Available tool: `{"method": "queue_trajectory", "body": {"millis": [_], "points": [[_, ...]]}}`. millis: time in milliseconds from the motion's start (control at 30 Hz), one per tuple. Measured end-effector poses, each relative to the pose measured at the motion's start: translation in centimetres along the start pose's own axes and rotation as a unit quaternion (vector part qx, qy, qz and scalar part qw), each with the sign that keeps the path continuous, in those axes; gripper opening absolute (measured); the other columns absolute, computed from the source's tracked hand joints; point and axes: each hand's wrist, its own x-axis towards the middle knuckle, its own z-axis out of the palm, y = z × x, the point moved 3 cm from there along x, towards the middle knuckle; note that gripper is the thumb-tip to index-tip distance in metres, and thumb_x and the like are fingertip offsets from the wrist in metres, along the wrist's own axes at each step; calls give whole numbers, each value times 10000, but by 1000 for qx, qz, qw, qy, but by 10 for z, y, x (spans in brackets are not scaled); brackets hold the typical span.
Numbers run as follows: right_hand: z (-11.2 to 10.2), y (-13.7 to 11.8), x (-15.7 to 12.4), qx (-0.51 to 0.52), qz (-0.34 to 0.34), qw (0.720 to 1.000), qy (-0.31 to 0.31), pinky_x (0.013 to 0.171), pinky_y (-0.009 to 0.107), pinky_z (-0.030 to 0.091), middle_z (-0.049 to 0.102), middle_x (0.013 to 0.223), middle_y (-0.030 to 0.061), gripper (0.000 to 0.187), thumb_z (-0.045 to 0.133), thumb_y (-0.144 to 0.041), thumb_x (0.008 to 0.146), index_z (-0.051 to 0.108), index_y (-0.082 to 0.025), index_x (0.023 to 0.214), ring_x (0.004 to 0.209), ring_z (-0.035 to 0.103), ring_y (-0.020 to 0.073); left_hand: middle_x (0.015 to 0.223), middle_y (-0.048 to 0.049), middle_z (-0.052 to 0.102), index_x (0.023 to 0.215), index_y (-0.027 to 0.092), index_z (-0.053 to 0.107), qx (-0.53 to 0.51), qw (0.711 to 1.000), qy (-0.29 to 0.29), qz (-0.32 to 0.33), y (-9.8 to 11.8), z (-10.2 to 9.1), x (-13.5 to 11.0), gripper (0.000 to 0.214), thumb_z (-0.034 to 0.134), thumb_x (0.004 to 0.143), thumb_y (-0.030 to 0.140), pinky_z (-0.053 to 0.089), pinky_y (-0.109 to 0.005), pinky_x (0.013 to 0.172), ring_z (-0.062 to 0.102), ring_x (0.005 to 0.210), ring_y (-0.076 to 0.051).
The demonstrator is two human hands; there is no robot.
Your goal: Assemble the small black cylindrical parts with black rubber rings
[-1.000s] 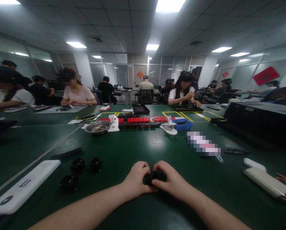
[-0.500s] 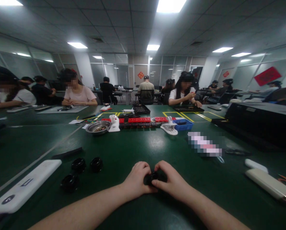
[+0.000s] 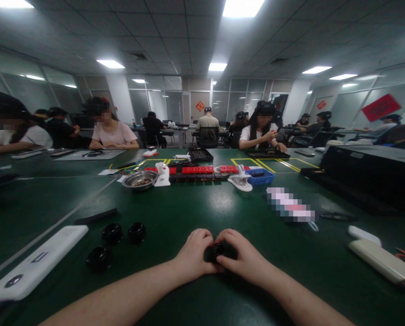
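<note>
Both of my hands close on a black round part (image 3: 219, 250) above the green table (image 3: 175, 208), near its front. My left hand (image 3: 196, 253) grips its left side, with the fingers curled over it. From the right, my right hand (image 3: 241, 253) pinches it between thumb and fingers. Much of the part is hidden by my fingers. To the left lie three glossy black ring-like parts: one nearer me (image 3: 99, 258), one behind it (image 3: 112, 233) and one to the right (image 3: 136, 232).
A long white device (image 3: 39, 262) lies at left, by a black bar (image 3: 96, 216). Ahead are a metal bowl (image 3: 140, 180), white stands, red strips (image 3: 197, 170) and a blue bin (image 3: 260, 177). At right are a cream device (image 3: 381, 260) and a black case (image 3: 368, 181). Co-workers sit across.
My hands stay on the black part in nearly the same spot, with only a slight shift of the right fingers. The view has moved a little.
</note>
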Motion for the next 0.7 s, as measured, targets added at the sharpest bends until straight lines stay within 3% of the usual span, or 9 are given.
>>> {"method": "queue_trajectory", "body": {"millis": [100,200,300,433,500,600,700], "points": [[3,1,-1,47,-3,998,-43,962,373,336,512,1169,73,498,589,-64,638,526,-199,1114,1101,465,228,990,-39,514,866,205,569,-1,1000,-2,3,0,0,0,407,761,571,409,399,-366,835,465,961,-245],[3,8,-2,51,49,997,-14,999,413,291,451,1263,116,654,622,-113,635,392,-166,1244,1169,413,253,989,-36,514,778,196,552,-1,1000,1,1,0,0,-1,373,774,559,401,400,-359,829,462,963,-242],[1,11,-1,12,58,998,36,934,408,354,522,1132,106,487,633,-191,670,466,-154,1126,1070,477,250,982,-32,515,762,195,540,0,1000,4,-2,0,0,-1,406,796,525,404,406,-355,807,467,942,-238],[-2,4,1,-16,22,999,28,832,373,415,569,932,53,218,624,-172,671,564,-179,881,919,528,225,970,-35,518,781,188,552,2,1000,4,-2,1,0,-1,409,795,530,401,407,-353,802,470,931,-238],[-1,0,1,12,-6,1000,-2,877,377,397,573,989,52,274,599,-106,651,584,-191,911,970,521,224,979,-39,516,835,189,565,2,1000,2,0,1,0,-1,428,787,542,408,403,-359,819,467,943,-241],[2,0,-1,55,-13,998,-33,957,404,342,530,1163,81,513,574,-59,623,524,-190,1116,1096,472,241,987,-45,516,855,188,566,2,1000,2,2,0,1,-1,422,772,565,415,399,-366,833,463,957,-244],[2,6,-3,38,32,999,-1,959,420,336,506,1201,109,562,606,-123,652,453,-167,1191,1115,458,257,989,-39,514,766,190,550,3,1000,5,-1,0,0,0,384,782,550,408,403,-364,823,466,951,-241]]}}
